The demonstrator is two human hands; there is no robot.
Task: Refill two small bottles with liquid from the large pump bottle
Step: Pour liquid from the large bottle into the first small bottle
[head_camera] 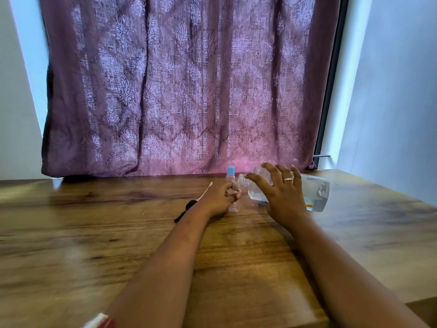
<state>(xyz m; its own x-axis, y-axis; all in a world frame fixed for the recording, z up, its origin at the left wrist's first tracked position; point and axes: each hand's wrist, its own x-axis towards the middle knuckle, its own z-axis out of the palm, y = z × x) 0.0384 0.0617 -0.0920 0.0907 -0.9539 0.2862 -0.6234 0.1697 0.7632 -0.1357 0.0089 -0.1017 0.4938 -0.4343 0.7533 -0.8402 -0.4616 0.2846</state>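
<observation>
Clear big bottle [316,192] tilts in the gripping right hand [283,197], neck at three o'clock of the small bottle [234,207], which the left hand [220,200] clasps upright. Pour slow, mouths touching, trickle only.

A wooden desk [94,233] with dark-streaked grain fills the lower half. Along its far edge hangs a mauve curtain [184,91] with a pale damask pattern, falling in loose folds. Daylight glows through it, pinkest low down near the middle of the far edge. The pale left wall [16,119] flanks the curtain on one side, the bluish-white right wall [397,91] on the other. Between curtain and right wall runs a dark frame [332,86], with a small metal bolt [322,156] near its foot. A sheen lies on the desk towards its far left corner.
</observation>
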